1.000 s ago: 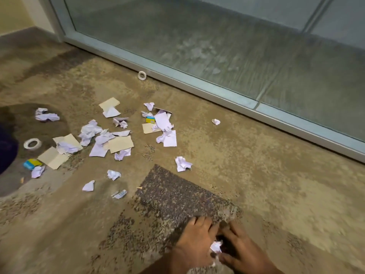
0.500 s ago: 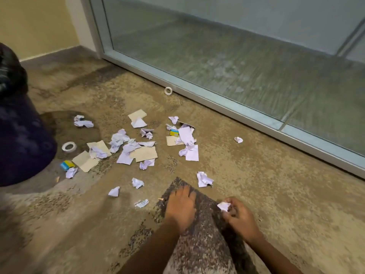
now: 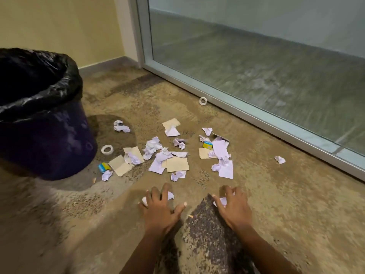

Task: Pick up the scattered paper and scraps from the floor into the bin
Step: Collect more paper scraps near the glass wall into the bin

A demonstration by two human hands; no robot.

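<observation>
Two bare forearms (image 3: pixel 139 252) — left hand (image 3: pixel 158 209), right hand (image 3: pixel 233 207), short fingernails (image 3: pixel 185 204)

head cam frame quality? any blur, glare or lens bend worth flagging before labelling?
Head view: motion smear on the carpet at lower left and across the frosted glass panel. The central paper scraps are fairly sharp. The left hand and right hand are soft at the fingertips. There are bright glints on the black bin liner. The door frame leans, probably wide-angle distortion.

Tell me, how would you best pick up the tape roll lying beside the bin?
Probably from straight above: the tape roll lies flat on the carpet, hole upward. Pinch its ring wall, one finger inside the hole, thumb outside, on the side away from the bin.
</observation>
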